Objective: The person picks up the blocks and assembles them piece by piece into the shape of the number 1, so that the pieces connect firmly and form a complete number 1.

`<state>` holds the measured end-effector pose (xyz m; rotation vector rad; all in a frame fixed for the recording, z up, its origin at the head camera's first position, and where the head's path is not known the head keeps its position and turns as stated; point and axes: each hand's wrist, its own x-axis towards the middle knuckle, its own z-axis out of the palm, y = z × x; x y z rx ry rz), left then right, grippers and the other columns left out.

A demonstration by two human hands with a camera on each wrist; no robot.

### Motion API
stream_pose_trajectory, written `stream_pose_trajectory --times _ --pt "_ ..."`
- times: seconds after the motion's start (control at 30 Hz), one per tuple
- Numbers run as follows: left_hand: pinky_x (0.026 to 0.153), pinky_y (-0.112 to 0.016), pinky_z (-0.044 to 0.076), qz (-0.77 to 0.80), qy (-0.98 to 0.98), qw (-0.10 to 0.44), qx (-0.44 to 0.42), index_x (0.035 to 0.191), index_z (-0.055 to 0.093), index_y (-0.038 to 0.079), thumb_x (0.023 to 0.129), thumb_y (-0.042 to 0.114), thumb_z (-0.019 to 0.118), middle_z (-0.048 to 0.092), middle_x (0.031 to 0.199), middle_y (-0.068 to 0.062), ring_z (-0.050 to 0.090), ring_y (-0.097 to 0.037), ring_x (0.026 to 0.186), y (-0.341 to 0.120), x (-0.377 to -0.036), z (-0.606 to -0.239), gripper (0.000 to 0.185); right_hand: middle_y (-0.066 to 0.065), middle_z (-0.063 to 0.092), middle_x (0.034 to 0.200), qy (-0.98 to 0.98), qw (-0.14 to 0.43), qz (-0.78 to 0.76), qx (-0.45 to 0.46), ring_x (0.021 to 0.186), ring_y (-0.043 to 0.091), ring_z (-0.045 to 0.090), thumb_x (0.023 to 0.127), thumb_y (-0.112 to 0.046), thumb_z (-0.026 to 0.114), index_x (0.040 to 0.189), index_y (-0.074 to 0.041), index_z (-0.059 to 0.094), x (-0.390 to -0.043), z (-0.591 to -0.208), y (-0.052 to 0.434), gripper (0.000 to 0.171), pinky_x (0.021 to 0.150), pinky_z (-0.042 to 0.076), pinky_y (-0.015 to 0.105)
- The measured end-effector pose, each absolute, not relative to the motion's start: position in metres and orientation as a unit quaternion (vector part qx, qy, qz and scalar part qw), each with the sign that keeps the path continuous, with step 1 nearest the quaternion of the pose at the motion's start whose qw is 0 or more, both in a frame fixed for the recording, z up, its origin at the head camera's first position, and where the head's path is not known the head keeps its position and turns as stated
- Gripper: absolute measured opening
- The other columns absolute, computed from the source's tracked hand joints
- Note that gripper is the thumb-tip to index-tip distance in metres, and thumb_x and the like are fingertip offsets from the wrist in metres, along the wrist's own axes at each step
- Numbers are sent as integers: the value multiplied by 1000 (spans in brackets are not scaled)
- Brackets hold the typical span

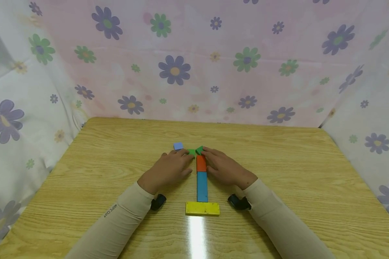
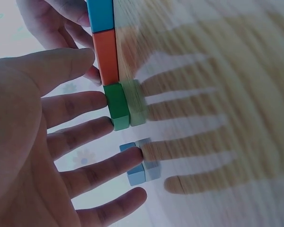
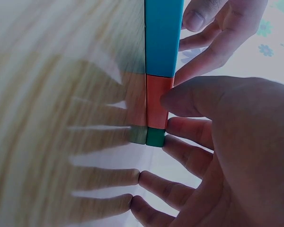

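Observation:
A yellow flat block (image 1: 202,208) lies crosswise near me, with a long blue block (image 1: 202,187) and an orange block (image 1: 201,163) in line beyond it. Two small green blocks (image 1: 191,151) (image 1: 199,150) sit at the orange block's far end. My left hand (image 1: 173,167) lies flat left of the line, its straight fingers (image 2: 92,101) touching a green block (image 2: 117,106) and one fingertip on a light blue cube (image 2: 136,170). My right hand (image 1: 223,167) lies right of the line, a fingertip (image 3: 173,125) against the green block (image 3: 155,137) and the thumb beside the orange block (image 3: 158,99).
The wooden table (image 1: 278,162) is closed in on three sides by a flowered cloth (image 1: 194,64). The light blue cube (image 1: 178,145) stands just beyond my left fingertips. A bright glare streak (image 1: 196,233) runs along the table's near edge.

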<state>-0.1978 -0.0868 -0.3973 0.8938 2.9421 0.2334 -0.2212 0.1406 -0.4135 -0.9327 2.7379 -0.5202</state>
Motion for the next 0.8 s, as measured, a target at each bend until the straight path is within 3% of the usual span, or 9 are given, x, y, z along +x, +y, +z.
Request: stream_pose_trajectory --times 0.8 --pt "95 -57 52 70 956 31 282 142 55 12 103 31 57 54 143 -10 56 -33 128 -85 -198 -398 44 15 25 165 927 94 -172 -321 149 37 31 104 -17 52 155 0 31 -220 -412 140 58 117 34 52"
